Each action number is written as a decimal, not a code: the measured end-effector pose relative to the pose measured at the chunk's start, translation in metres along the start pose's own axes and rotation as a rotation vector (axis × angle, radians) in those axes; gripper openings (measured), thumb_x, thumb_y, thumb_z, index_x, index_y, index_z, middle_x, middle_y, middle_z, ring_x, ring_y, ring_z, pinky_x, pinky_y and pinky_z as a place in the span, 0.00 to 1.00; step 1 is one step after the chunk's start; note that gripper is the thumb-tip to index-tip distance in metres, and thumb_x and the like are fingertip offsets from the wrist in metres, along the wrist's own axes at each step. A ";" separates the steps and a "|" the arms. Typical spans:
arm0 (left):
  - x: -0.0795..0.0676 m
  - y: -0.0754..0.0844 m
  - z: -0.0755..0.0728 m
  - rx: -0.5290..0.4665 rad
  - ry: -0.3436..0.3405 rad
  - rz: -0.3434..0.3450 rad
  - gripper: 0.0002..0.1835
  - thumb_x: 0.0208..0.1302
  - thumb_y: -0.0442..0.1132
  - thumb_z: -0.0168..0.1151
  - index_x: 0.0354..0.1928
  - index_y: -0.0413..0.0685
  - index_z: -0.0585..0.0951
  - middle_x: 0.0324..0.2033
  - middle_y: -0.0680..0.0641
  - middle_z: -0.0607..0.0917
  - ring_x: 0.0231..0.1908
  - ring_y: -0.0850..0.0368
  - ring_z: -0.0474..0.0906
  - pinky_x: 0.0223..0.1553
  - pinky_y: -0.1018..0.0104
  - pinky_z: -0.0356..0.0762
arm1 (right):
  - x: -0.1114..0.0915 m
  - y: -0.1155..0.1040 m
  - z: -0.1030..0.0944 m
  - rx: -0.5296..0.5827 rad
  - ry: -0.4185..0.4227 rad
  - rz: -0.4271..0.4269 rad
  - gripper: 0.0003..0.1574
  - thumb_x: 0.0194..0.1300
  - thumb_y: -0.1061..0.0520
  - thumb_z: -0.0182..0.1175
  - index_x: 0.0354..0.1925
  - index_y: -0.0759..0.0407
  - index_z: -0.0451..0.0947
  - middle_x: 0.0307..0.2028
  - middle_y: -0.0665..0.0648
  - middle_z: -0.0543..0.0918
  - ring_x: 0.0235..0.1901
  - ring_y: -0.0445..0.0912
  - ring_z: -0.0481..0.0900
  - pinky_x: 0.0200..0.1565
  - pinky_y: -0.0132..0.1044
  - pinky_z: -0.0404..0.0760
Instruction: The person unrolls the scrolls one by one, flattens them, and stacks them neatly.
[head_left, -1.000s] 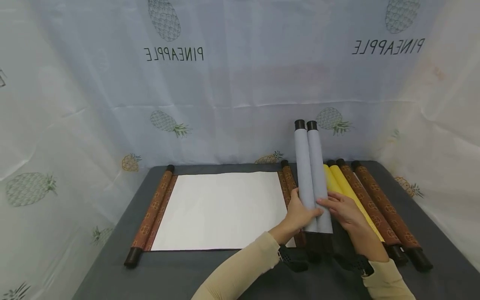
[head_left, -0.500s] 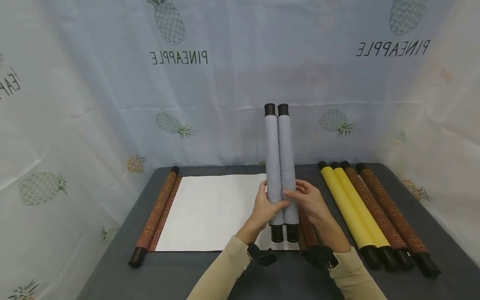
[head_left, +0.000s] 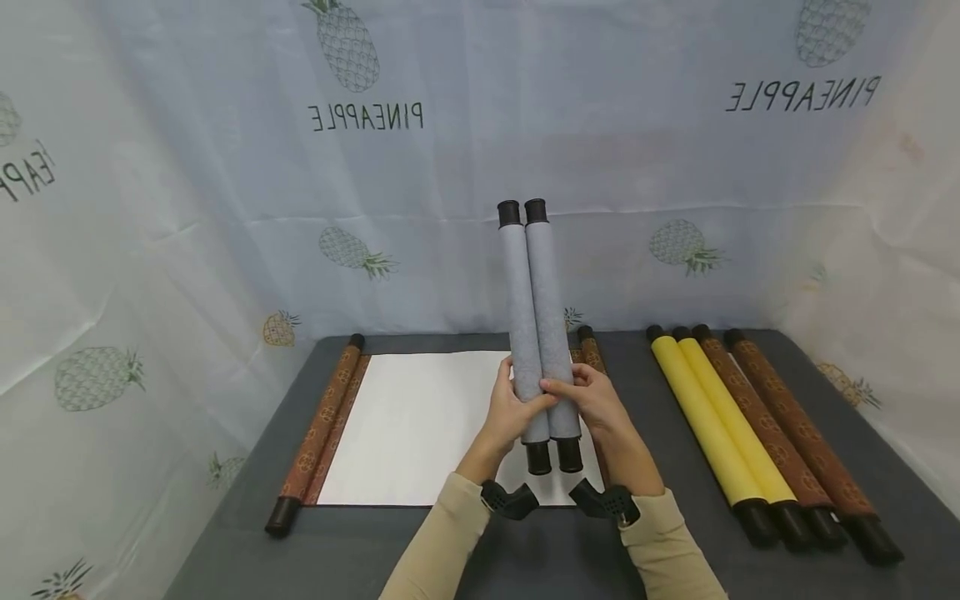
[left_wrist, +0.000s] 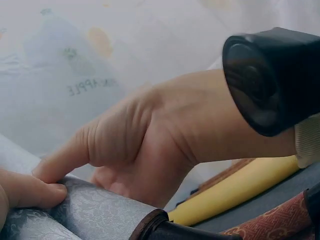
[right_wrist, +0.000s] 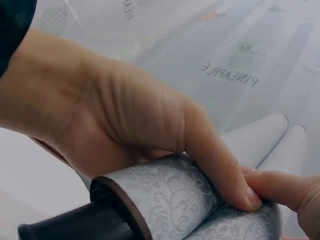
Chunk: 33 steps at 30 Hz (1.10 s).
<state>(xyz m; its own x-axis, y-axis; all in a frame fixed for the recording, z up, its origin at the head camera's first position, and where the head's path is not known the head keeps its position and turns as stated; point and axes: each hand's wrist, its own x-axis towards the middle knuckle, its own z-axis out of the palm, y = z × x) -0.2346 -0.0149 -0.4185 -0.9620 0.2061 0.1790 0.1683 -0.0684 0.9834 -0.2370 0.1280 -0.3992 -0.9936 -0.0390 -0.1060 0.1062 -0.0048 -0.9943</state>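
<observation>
A silver-grey patterned scroll (head_left: 553, 333), rolled from both ends into two parallel rolls with black end knobs, stands nearly upright in front of me, tilted a little left. My left hand (head_left: 504, 417) grips the left roll, its thumb across the front. On the right roll my right hand (head_left: 600, 408) has its thumb in front and fingers behind. In the right wrist view the two thumbs meet over the rolls. An unrolled scroll (head_left: 420, 425) with a white sheet and brown brocade ends lies behind the hands, partly hidden by them.
To the right on the dark table (head_left: 645, 550) lies a rolled yellow scroll (head_left: 705, 417). Beside it is a rolled brown brocade scroll (head_left: 813, 442). A pale curtain (head_left: 480, 150) printed with pineapples hangs behind and at both sides.
Both hands have carried the grey scroll left from beside the yellow scroll to in front of the white sheet, keeping their grip. The yellow scroll has come into full view.
</observation>
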 end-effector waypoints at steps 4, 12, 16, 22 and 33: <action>0.001 -0.002 -0.006 0.018 0.020 -0.006 0.42 0.55 0.34 0.68 0.69 0.47 0.57 0.56 0.30 0.78 0.50 0.43 0.81 0.48 0.56 0.80 | 0.001 0.004 0.006 -0.054 0.037 -0.037 0.29 0.60 0.59 0.64 0.57 0.67 0.69 0.40 0.48 0.80 0.36 0.39 0.78 0.43 0.34 0.76; 0.005 -0.005 -0.011 0.065 0.085 -0.019 0.43 0.54 0.37 0.70 0.71 0.50 0.59 0.53 0.38 0.71 0.48 0.48 0.79 0.46 0.57 0.80 | 0.001 0.008 0.016 -0.091 0.129 -0.108 0.28 0.63 0.59 0.61 0.59 0.69 0.71 0.46 0.61 0.80 0.39 0.42 0.76 0.42 0.33 0.75; 0.006 -0.008 -0.010 0.053 0.124 0.020 0.40 0.55 0.35 0.69 0.70 0.47 0.63 0.50 0.38 0.73 0.48 0.48 0.79 0.48 0.56 0.80 | 0.002 0.012 0.017 -0.120 0.135 -0.133 0.29 0.66 0.59 0.59 0.63 0.67 0.69 0.55 0.69 0.77 0.47 0.50 0.77 0.46 0.37 0.75; 0.007 -0.016 -0.009 0.033 0.179 0.133 0.35 0.56 0.31 0.67 0.67 0.39 0.67 0.53 0.33 0.79 0.50 0.46 0.80 0.48 0.59 0.81 | 0.005 0.018 0.011 -0.094 0.077 -0.147 0.32 0.71 0.59 0.53 0.70 0.62 0.61 0.63 0.69 0.71 0.57 0.56 0.73 0.55 0.45 0.74; 0.001 -0.004 -0.001 0.140 0.269 0.173 0.38 0.59 0.31 0.66 0.70 0.35 0.61 0.47 0.31 0.78 0.46 0.40 0.82 0.42 0.58 0.83 | 0.004 0.020 0.014 -0.113 0.130 -0.364 0.33 0.74 0.63 0.44 0.72 0.67 0.50 0.64 0.72 0.68 0.59 0.59 0.71 0.54 0.45 0.74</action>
<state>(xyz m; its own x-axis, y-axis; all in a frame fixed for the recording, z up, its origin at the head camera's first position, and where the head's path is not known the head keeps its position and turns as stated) -0.2367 -0.0155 -0.4220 -0.9357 -0.0630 0.3472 0.3439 0.0582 0.9372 -0.2382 0.1136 -0.4190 -0.9628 0.0718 0.2605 -0.2514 0.1153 -0.9610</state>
